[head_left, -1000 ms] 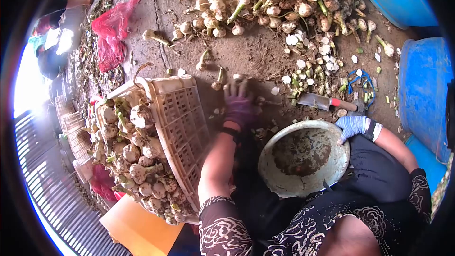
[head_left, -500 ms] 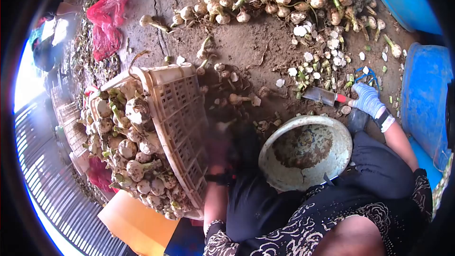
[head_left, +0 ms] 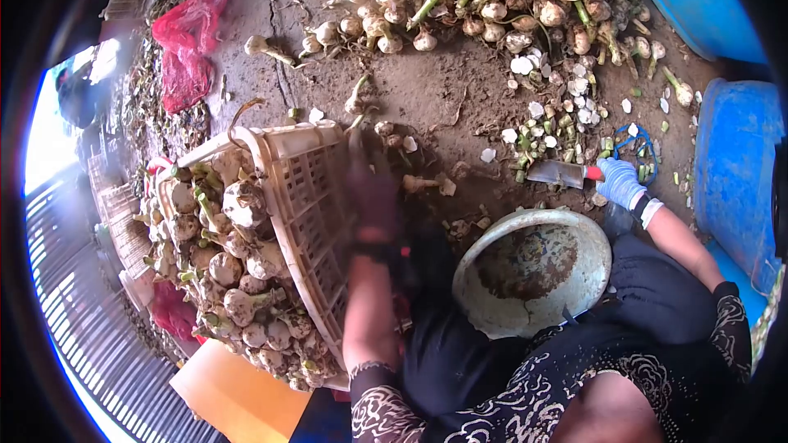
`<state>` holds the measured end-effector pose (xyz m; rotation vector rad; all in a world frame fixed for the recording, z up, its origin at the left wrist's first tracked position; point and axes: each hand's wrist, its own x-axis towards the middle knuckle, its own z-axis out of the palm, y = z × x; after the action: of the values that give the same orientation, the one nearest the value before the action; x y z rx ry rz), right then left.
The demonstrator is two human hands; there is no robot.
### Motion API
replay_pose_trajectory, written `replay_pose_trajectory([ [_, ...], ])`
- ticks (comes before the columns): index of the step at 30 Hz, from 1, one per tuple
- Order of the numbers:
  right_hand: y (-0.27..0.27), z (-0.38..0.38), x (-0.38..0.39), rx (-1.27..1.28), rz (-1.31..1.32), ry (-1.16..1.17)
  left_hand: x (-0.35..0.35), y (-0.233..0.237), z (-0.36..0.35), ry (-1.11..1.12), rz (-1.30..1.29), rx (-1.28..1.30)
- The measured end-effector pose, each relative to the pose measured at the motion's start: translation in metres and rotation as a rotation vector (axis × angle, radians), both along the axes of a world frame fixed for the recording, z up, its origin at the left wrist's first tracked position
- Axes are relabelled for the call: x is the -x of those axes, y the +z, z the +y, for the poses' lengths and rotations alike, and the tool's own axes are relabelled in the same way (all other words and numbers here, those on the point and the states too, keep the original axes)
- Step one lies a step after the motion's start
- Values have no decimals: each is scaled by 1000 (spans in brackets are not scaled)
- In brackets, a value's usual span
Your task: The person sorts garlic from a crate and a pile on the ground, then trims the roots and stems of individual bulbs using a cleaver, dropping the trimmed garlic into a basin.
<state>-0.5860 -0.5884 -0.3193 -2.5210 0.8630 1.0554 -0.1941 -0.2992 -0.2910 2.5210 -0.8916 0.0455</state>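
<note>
1. The left hand [head_left: 375,205], in a purple glove, is just off centre toward 9 o'clock, beside the crate [head_left: 310,205]. Blur hides its fingers: I cannot tell the state of its grip, nor whether it touches the crate.
2. The right hand [head_left: 621,183], in a pale glove, is at 3 o'clock, its grip wrapped round the handle of the knife [head_left: 556,173]; it covers much of the handle, and the blade points toward 9 o'clock.
3. The crate, at 8 o'clock, is packed with bulbs [head_left: 226,267]; they overlap too much to count.
4. More bulbs heap at 12 to 1 o'clock, cut off by the top edge.
5. At least three loose bulbs lie near the left hand, on its 12 to 2 o'clock side; one lies apart at 11 o'clock.
6. Two tubs [head_left: 736,180], at 2 and 3 o'clock, are cut off by the dark rim.
7. One bowl [head_left: 587,258] sits at 4 o'clock, dirt inside.
8. One net [head_left: 185,74] lies at 10 o'clock; glare washes out what is beyond.
</note>
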Motion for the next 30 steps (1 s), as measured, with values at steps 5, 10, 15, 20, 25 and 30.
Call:
replay_pose_trajectory([
  [5, 4, -4, -1, -58, -44, -47, -88, -41, -51, -138, -85, -736],
  [10, 14, -8, 9, -152, -98, -84, -106, -48, -67, -125, 130, -979],
  [15, 10, -15, 26, -485, -516, -520, -89, -26, -43, 177, 1135, 665],
  [20, 41, -18, -26, -371, -865, -576, -42, 62, -37, 191, 1072, 642],
  [25, 88, -11, -90, -786, -652, -877, 28, 71, -40, 50, 1651, 858],
  [30, 95, 9, -115, -763, -891, -703, 59, 47, -29, 7, 1619, 572],
])
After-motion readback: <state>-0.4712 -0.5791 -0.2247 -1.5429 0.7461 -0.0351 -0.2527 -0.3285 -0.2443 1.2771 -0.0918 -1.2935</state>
